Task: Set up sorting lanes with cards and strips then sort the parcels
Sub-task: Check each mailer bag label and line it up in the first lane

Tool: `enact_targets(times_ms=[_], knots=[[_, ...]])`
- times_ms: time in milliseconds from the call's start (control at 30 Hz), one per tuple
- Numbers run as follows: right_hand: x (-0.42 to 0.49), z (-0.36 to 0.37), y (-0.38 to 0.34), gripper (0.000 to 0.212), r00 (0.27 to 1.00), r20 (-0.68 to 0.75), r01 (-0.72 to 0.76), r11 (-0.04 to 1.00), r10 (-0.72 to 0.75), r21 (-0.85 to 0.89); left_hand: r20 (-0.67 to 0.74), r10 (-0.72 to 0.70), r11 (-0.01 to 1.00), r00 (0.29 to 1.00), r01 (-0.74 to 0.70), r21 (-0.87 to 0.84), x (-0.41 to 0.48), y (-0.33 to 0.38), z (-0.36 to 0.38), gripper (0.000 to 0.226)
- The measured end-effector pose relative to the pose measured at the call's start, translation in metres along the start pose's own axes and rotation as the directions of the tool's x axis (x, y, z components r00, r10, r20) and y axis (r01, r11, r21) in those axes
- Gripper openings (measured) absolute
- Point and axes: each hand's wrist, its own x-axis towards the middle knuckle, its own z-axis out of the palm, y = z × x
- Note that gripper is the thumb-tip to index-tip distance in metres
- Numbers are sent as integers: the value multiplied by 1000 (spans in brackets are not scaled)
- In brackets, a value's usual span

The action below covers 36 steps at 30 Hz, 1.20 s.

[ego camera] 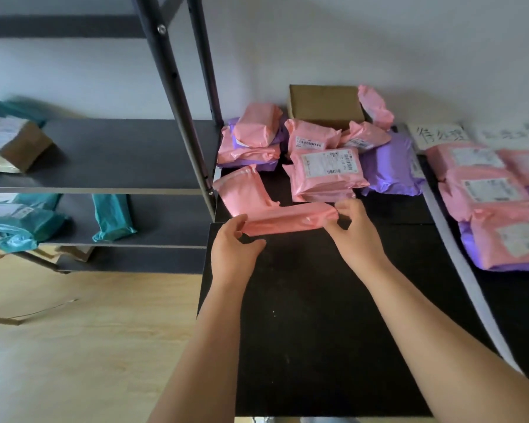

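Head view: the left hand point(235, 239) is gripping the left end of a pink parcel point(290, 219), fingers curled round it. The right hand point(355, 230) is pinching the right end between thumb and fingertips. The parcel is hovering just over the black table point(318, 331), directly ahead of both hands and just in front of the unsorted pile point(327, 172). Its long axis is running left to right, the right end sitting slightly higher. No label is showing on the visible face, so it's likely being turned for reading. The grey strip point(458, 239) is lying to the right, with the handwritten card point(440, 135) and the sorted parcels point(486, 190) beyond it. The right hand is nearer that lane, and the shelf point(119, 154) is standing off to the left.
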Motion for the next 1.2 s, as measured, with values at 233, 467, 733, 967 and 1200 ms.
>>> enact_targets(times_ms=[233, 467, 733, 967, 1200], knots=[[-38, -48, -47, 32, 965, -117, 219, 968, -234, -122, -72, 181, 982, 981, -184, -43, -11, 49, -44, 37], [-64, -75, -92, 22, 816, -363, 410, 893, -450, -186, -99, 272, 958, 957, -279, -69, -28, 90, -78, 28], [-85, -97, -125, 8, 759, -421, 415, 868, -496, -274, -44, 660, 716, 750, -609, 342, -54, 118, -94, 42], [-94, -102, -145, 6, 722, -408, 494, 829, -559, -263, 61, 738, 632, 672, -721, 284, -62, 126, -88, 29], [-99, -100, -152, 33, 662, -389, 469, 759, -640, -451, 28, 847, 476, 530, -781, 404, -63, 134, -86, 11]])
